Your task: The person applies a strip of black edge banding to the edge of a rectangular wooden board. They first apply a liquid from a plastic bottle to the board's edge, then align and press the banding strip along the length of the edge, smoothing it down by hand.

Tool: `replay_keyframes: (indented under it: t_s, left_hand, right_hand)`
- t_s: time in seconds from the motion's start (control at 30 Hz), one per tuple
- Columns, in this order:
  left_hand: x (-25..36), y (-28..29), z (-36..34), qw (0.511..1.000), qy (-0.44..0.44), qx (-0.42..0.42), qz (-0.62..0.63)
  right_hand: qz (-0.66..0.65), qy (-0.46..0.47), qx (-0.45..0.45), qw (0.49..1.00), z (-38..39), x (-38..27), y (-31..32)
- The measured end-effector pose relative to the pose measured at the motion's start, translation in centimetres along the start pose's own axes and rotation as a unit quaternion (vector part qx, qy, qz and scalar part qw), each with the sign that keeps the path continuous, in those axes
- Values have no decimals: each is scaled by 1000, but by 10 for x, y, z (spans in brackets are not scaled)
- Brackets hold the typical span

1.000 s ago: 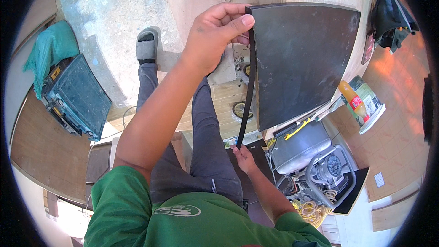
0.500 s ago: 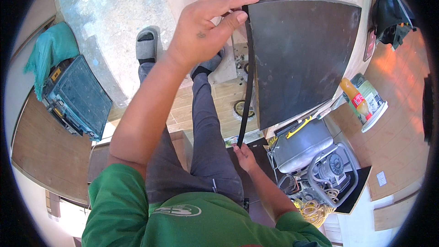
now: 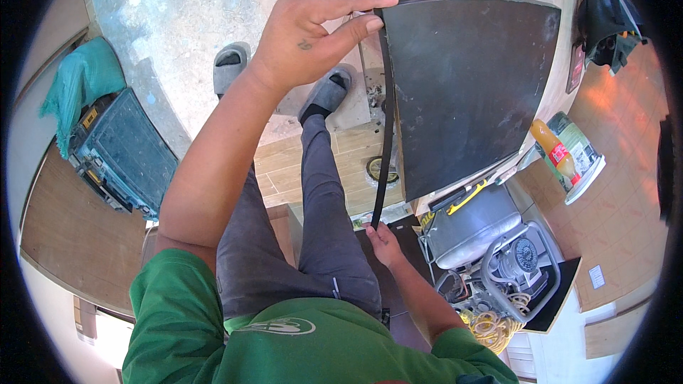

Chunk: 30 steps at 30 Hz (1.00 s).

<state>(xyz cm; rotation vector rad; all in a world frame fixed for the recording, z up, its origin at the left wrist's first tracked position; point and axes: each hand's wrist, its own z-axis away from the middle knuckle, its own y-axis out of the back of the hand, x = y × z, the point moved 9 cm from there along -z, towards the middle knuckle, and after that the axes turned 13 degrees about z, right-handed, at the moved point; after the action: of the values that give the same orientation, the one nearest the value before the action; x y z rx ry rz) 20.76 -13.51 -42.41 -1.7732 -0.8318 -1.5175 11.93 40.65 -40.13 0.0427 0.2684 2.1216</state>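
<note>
A dark brown board with a curved far edge lies on a pale wooden surface to my right. Along its left edge runs a thin, flexible black edging strip, which bows away from the board toward its lower end. My left hand is at the board's far left corner, thumb and fingers pinching the strip's upper end there. Nearer my body, my right hand grips the lower end of the strip between thumb and fingers. That lower end stands apart from the board.
Below the board sits a grey air compressor with a coiled yellow hose. A bottle of orange drink rests by a white bucket at the right. On my left are a teal toolbox and a green sack.
My left hand has shifted slightly left, its fingers still at the board's corner. My right hand has barely moved, and more of my right foot shows.
</note>
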Motion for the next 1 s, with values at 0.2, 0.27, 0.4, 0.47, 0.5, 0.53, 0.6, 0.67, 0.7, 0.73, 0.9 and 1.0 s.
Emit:
replay_keyframes:
  t_s: [0.2,0.27,0.4,0.47,0.5,0.53,0.6,0.67,0.7,0.73,0.9,1.0]
  left_hand:
    - [-12,-6,23,980,138,118,80]
    - [-24,-21,47,951,221,150,155]
    - [-23,-53,81,896,309,177,266]
    - [-15,-62,87,883,307,223,278]
    - [-12,-64,85,887,307,229,258]
    - [-8,-64,84,891,307,235,239]
    - [-3,-64,81,894,313,240,214]
    - [0,-64,80,892,324,241,203]
    - [-1,-64,81,890,326,244,206]
    - [-1,-64,82,887,328,247,209]
    - [6,-60,79,890,340,244,181]
    - [2,-61,81,885,342,249,193]
  right_hand:
    - [-15,14,14,1000,1,2,1]
    - [-18,5,13,1000,3,5,0]
    - [-23,1,14,1000,3,8,2]
    - [-11,12,27,999,1,7,8]
    - [-11,1,17,1000,0,9,8]
    - [-10,-9,6,1000,0,11,8]
    - [-5,-14,1,1000,1,12,7]
    - [4,0,12,1000,2,9,8]
    - [-4,1,13,1000,3,10,8]
    - [-12,2,15,1000,3,10,8]
    - [-21,9,8,1000,4,14,5]
    - [-19,12,12,1000,4,9,7]
